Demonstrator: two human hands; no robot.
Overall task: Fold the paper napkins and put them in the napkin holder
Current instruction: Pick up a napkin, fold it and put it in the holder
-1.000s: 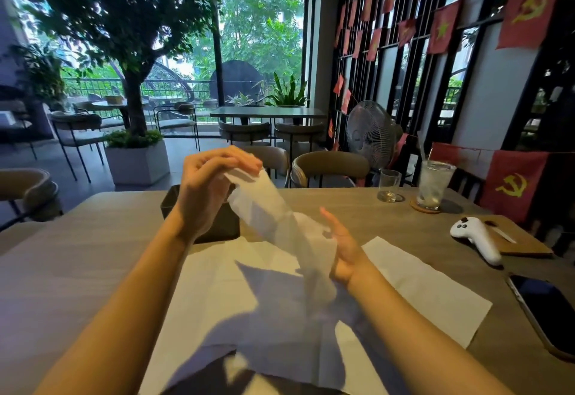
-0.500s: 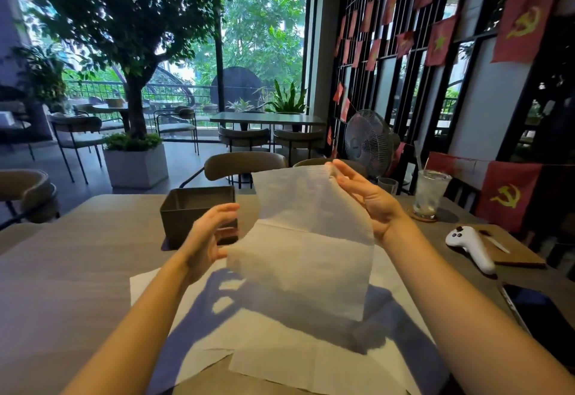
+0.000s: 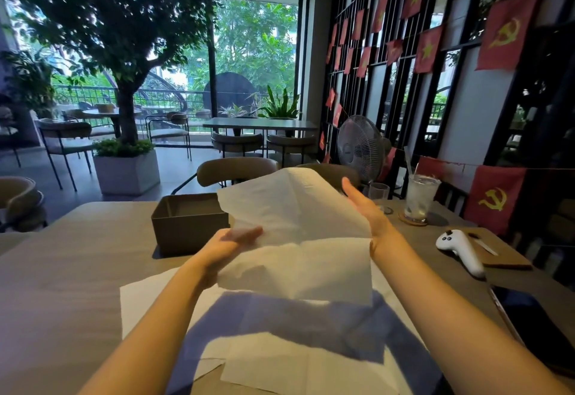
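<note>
- Napkin [image 3: 295, 267] held spread above the surface [image 3: 77, 254], apparently for folding.
- Fingers straight, left grip [image 3: 230, 247] and right grip [image 3: 362, 212] brace opposite edges.
- Napkin holder [image 3: 189, 226] sits just behind.

A café: several dining tables [image 3: 259, 123] with cushioned chairs [image 3: 238, 146] across mid-frame, a napkin holder [image 3: 189, 223], an iced drink [image 3: 420, 198] on a coaster [image 3: 412, 221] at right.

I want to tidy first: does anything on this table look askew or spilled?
Nothing spilled. The loose napkins lie unfolded and overlapping at angles on the table, and the white controller lies partly off its wooden board.
</note>
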